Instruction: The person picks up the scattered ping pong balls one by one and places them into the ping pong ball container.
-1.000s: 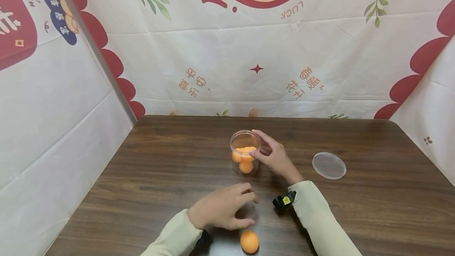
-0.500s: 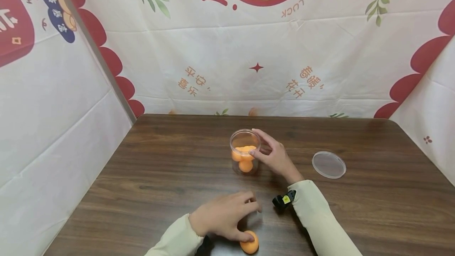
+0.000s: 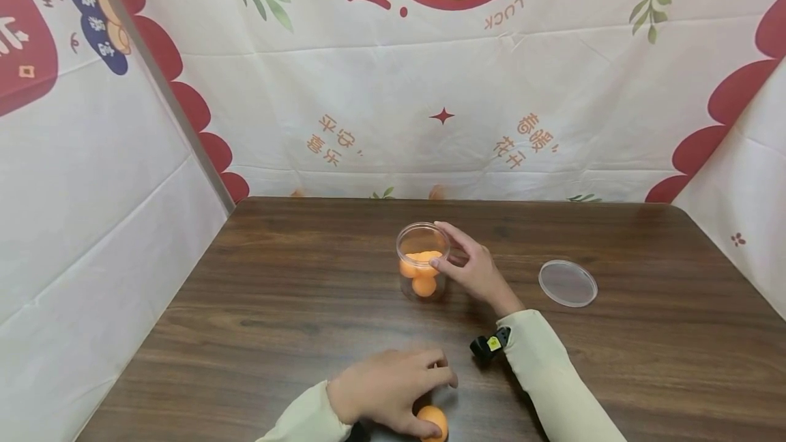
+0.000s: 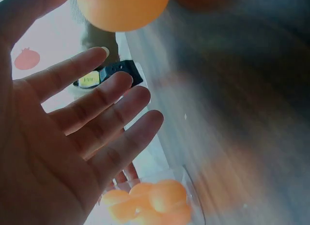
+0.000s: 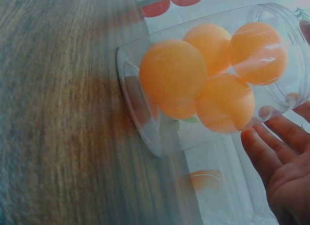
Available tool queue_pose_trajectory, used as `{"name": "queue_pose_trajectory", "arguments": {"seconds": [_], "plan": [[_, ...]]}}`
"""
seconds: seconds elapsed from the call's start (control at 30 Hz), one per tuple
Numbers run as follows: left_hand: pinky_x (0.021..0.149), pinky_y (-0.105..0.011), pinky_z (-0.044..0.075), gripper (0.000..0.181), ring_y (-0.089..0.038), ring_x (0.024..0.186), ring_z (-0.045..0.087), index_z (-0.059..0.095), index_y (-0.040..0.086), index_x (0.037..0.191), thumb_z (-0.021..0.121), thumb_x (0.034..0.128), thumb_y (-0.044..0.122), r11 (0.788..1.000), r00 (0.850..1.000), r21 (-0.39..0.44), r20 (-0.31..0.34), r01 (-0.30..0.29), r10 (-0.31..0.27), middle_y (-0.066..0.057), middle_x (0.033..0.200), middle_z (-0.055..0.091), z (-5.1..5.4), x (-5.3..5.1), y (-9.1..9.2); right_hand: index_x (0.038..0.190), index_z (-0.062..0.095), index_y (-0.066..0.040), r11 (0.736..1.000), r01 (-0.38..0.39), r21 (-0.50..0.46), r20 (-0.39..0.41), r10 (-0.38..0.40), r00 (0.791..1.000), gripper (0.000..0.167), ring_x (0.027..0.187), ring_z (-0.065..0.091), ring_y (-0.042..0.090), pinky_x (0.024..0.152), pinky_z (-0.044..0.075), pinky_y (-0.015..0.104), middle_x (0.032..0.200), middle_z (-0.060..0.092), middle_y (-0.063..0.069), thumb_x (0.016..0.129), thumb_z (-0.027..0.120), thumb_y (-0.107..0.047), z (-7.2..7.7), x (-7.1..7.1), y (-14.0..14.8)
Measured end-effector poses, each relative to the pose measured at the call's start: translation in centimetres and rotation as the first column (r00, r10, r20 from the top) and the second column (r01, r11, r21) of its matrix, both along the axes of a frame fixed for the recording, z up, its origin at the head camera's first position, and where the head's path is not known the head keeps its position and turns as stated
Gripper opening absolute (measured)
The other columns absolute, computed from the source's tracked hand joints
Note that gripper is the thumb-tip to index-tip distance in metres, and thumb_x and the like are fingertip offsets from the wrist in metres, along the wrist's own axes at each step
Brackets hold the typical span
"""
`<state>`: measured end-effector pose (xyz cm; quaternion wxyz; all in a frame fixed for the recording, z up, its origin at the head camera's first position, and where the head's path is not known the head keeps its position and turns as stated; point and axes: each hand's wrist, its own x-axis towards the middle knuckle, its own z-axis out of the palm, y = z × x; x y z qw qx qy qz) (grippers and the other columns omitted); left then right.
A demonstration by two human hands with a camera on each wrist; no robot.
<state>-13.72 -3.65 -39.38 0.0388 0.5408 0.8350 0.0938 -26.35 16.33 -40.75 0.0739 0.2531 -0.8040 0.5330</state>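
An orange ping-pong ball (image 3: 433,419) lies near the front of the table. My left hand (image 3: 393,386) is over it, and its thumb touches the ball's near side. In the left wrist view the fingers (image 4: 97,106) are spread and fairly straight, with the ball (image 4: 123,9) beside the thumb. A clear plastic jar (image 3: 406,290) stands upright and uncovered farther back, with several orange balls (image 5: 173,72) inside. My right hand (image 3: 475,271) grips the jar's right side near the rim, thumb in front and fingers behind.
A clear round lid (image 3: 568,284) lies flat on the brown wooden table (image 3: 276,278), right of the jar. Printed white cloth (image 3: 393,87) hangs behind the table and along both sides. A black wrist camera (image 3: 490,345) sits at the right cuff.
My left hand has moved toward the front edge and slightly right, bringing its thumb onto the loose ball. The right hand and jar stay in place.
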Motion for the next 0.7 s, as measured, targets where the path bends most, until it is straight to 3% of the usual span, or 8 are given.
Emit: {"name": "queue_pose_trajectory", "arguments": {"seconds": [0.23,0.57,0.7], "plan": [[0.06,-0.003,0.03,0.038,0.007,0.075,0.04,0.057,0.023,0.115,0.066,0.086,0.045,0.999,0.998,-0.014,0.036,0.048,-0.047,0.011,0.101,0.051,-0.6,0.5,0.3,0.142,0.045,-0.015,1.0,-0.003,-0.003,0.019,0.003,1.0,0.061,0.124,0.052,0.032,0.09,0.05,0.046,0.143,0.047,0.013,0.086,0.07,-0.015,0.0,-0.1,0.0],[0.065,-0.004,0.033,0.034,0.007,0.078,0.043,0.059,0.025,0.112,0.066,0.0864,0.047,0.991,0.997,-0.113,-0.027,0.075,-0.079,0.012,0.099,0.053,-1.0,1.2,0.7,0.142,0.045,-0.015,1.0,0.003,0.006,0.022,-0.003,1.0,0.061,0.122,0.054,0.032,0.089,0.051,0.045,0.142,0.048,0.014,0.086,0.07,-0.016,0.0,-0.1,0.0],[0.065,-0.004,0.031,0.026,0.007,0.076,0.042,0.061,0.026,0.106,0.068,0.0861,0.042,0.989,0.997,-0.127,-0.012,0.074,-0.076,0.015,0.096,0.052,-1.0,1.3,0.9,0.142,0.045,-0.012,1.0,0.003,0.004,0.019,-0.003,1.0,0.061,0.124,0.052,0.034,0.09,0.051,0.046,0.142,0.048,0.014,0.086,0.07,-0.016,0.0,-0.1,0.0]]}}
